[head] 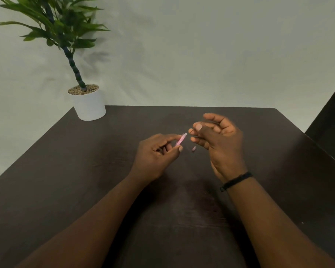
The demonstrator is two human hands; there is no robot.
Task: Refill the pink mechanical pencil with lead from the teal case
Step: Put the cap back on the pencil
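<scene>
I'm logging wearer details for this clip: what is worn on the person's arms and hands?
Both forearms are bare, with no sleeves in view and no gloves. The right hand has a thin black band around its wrist. The left hand and its wrist carry nothing visible.

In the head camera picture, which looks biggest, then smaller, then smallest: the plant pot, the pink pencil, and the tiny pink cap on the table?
1. Plant pot
2. Pink pencil, partly hidden by the left hand
3. Pink cap
</scene>
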